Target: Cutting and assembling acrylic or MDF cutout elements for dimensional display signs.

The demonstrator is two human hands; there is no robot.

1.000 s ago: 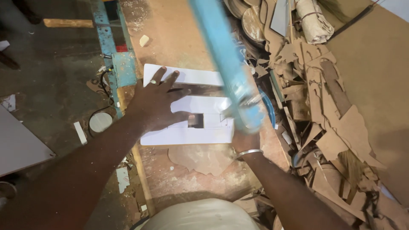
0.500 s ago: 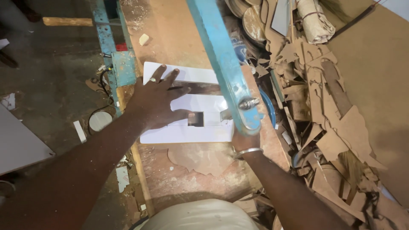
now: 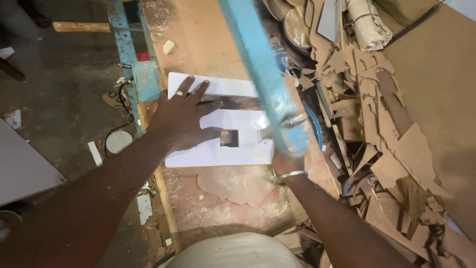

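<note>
White board point(image 3: 223, 149) lies flat on the brown dusty workbench point(image 3: 198, 44), near its left edge, with cut-out notches in it and a small dark square opening point(image 3: 229, 138) near its middle. My left hand point(image 3: 183, 116) is pressed palm-down on the board, fingers spread wide and flat, a ring on one finger; it grips nothing, just pins the sheet. The thumb tip sits just beside the dark opening. My right hand point(image 3: 285, 161) is at the board's right edge, mostly hidden behind the blue saw arm point(image 3: 265, 74); I cannot tell how far it is open or whether it has hold of anything. A metal bangle point(image 3: 290, 175) sits on that wrist. The blue arm runs diagonally from the top of the view down to its end over the board's right edge, blurred, crossing above the board. A thin brown offcut point(image 3: 238, 181) lies on the bench just below the board, toward me. Blue painted metal frame point(image 3: 131, 59) runs along the bench's left edge. Right of the bench a heap of brown scrap pieces point(image 3: 386, 124) is piled up, a rolled cloth bundle point(image 3: 367, 22) at the top of it. On the floor to the left, a round white lid point(image 3: 119, 141) and a pale panel point(image 3: 25, 168).
</note>
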